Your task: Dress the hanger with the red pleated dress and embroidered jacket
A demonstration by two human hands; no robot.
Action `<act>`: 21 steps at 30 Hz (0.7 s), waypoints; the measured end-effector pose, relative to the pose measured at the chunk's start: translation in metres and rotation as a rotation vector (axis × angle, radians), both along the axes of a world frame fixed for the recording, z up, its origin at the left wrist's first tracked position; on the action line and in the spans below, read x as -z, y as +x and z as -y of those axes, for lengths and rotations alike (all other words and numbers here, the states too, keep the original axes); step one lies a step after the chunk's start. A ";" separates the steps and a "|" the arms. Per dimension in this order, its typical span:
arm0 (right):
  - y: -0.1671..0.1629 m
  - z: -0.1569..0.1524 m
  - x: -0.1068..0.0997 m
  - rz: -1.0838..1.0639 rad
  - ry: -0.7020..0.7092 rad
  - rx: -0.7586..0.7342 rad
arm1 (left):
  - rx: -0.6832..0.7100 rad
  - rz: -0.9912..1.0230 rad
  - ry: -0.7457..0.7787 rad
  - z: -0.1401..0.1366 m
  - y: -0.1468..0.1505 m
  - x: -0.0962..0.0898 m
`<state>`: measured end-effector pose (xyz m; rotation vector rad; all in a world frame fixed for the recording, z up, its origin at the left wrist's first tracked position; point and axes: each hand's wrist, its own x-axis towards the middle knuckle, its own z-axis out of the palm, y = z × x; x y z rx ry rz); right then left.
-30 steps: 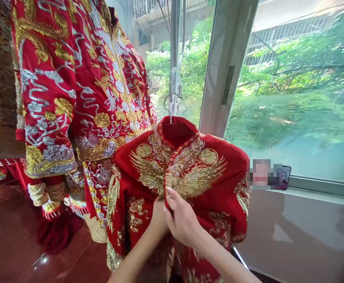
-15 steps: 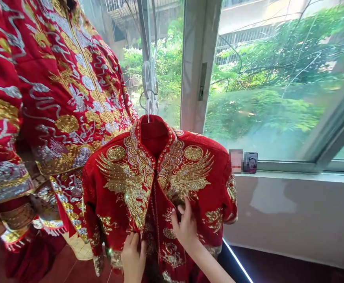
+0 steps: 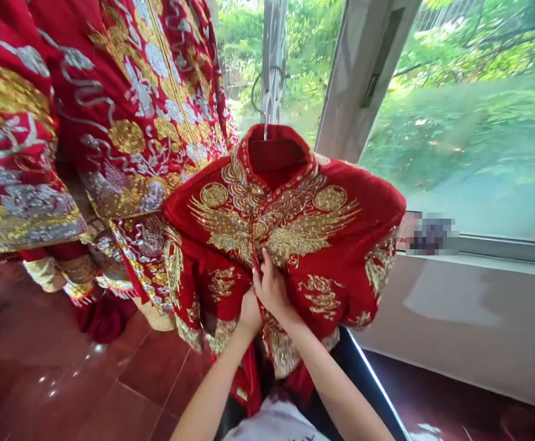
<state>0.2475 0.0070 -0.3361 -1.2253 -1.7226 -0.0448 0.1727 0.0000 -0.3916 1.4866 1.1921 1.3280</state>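
Head view shows our jacket (image 3: 313, 264) on a hanger (image 3: 264, 127) near the window (image 3: 469, 147), beside another robe (image 3: 77, 101). Compared with half a second ago, our hands are together and the front no longer gapes: its edges meet at the chest, so the gold wings (image 3: 297, 237) join. Our right hand (image 3: 272, 286) pinches one edge; our left hand (image 3: 251, 311) is just beside it, fingers hidden, grip impossible to tell.

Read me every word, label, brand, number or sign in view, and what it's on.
No text can be read.
Round gold medallions on the red jacket: patterns too blurred to read.
White cloth at the bottom edge: dark marks, cut off.
Items on the windowsill: pixelated.
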 end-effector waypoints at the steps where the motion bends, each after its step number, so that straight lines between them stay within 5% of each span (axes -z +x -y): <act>1: 0.006 0.002 0.006 -0.025 -0.004 -0.050 | 0.005 -0.018 0.000 0.001 -0.004 0.004; 6: 0.029 0.054 0.058 -0.200 -0.029 -0.192 | 0.005 0.259 -0.119 0.024 -0.025 0.038; 10: 0.045 0.089 0.121 -0.454 -0.131 0.094 | -0.163 0.526 -0.326 0.049 -0.045 0.079; 13: 0.066 0.098 0.158 -0.838 -0.326 0.332 | -0.277 0.648 -0.527 0.064 -0.059 0.105; 17: 0.101 0.091 0.177 -1.256 -0.768 -0.012 | -0.388 0.787 -0.682 0.076 -0.073 0.121; 21: 0.120 0.082 0.181 -1.480 -0.923 -0.197 | -0.432 0.865 -0.727 0.080 -0.077 0.122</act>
